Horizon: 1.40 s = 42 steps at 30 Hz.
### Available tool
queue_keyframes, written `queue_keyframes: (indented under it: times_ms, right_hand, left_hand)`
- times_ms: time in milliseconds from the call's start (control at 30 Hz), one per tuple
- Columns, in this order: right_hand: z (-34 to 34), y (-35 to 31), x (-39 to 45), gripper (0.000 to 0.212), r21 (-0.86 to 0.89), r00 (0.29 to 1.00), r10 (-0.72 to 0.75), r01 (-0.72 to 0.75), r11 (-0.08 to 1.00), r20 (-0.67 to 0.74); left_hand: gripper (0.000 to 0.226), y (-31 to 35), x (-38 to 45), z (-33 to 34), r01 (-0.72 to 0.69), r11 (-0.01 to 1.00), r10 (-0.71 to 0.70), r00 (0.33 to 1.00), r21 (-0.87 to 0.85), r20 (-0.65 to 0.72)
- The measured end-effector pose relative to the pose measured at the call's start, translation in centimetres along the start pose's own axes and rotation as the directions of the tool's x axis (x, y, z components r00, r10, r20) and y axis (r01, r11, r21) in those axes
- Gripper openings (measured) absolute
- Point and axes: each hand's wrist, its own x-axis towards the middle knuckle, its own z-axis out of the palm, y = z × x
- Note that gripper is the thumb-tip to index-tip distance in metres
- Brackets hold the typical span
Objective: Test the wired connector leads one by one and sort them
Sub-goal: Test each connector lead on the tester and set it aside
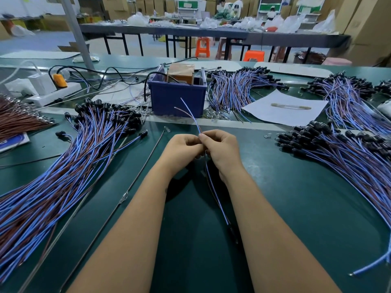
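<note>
1 wired lead (193,117) is sitting between the 2 hands above the green table (296,197). Its long axis is running from the person toward the far side: 2 free wire ends, 1 blue and 1 brown, are splaying up and away toward the blue bin (177,98), while the rest is trailing down between the forearms toward the near edge. The left hand (183,150) and right hand (221,150) are touching each other, fingers curled, both pinching the lead where it passes between them; the fingertips are partly hidden, so the exact grip is hard to make out.

Around them, 2 big piles are flanking the hands: 1 left pile of leads (69,166), its black connectors pointing away, and 1 right pile of leads (342,157) likewise. Farther back, 2 more bundles are lying beside a white sheet of paper (296,115). A brown wire bundle (19,119) is lying at the far left, near a white power strip (55,93).
</note>
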Motion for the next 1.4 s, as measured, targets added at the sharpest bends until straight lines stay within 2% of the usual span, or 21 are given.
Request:
queue_keyframes:
  times_ms: [167,267,433,567,700,933,1033,1167,1400]
  right_hand:
    - [-0.1,-0.3,-0.1,0.018,0.026,0.999,-0.008,0.009,1.000,-0.044]
    - [-0.2,-0.4,0.0,0.014,0.028,0.992,0.000,0.004,1.000,-0.122]
    - [-0.2,-0.5,0.0,0.009,0.041,0.982,-0.011,0.019,0.999,-0.190]
    - [-0.4,-0.3,0.4,0.007,0.022,0.974,0.007,-0.002,1.000,-0.226]
    - [-0.3,-0.1,0.8,0.014,0.022,0.972,0.038,-0.033,0.999,-0.233]
    - [0.9,0.3,2.1,0.013,-0.021,0.968,0.011,-0.017,1.000,-0.249]
    - [1.3,0.7,2.5,0.014,-0.092,0.966,-0.027,0.003,0.996,-0.256]
    - [1.3,1.4,2.7,0.019,-0.189,0.970,-0.057,0.012,0.982,-0.236]
    - [1.1,1.7,2.8,0.021,-0.219,0.972,-0.070,0.021,0.975,-0.222]
  left_hand:
    - [0.014,-0.2,0.2,-0.4,0.021,0.996,-0.023,0.999,-0.085,-0.027]
    - [0.016,-0.3,0.4,-0.7,0.038,0.984,-0.059,0.992,-0.176,-0.111]
    - [0.037,-0.3,0.9,-1.4,-0.020,0.991,-0.025,0.948,-0.135,-0.318]
    - [0.031,-0.9,1.0,-2.0,-0.040,0.988,-0.025,0.911,-0.150,-0.411]
    - [0.034,-1.7,1.2,-2.8,-0.032,0.994,-0.023,0.883,-0.108,-0.468]
    - [0.033,-2.7,1.7,-3.4,-0.017,1.000,0.021,0.846,0.012,-0.532]
    - [0.032,-2.7,1.8,-3.6,0.012,0.998,0.024,0.840,0.062,-0.543]
    - [0.032,-2.6,1.6,-3.6,0.044,0.994,0.016,0.838,0.097,-0.545]
    - [0.034,-2.2,1.6,-3.7,0.057,0.991,0.021,0.829,0.121,-0.559]
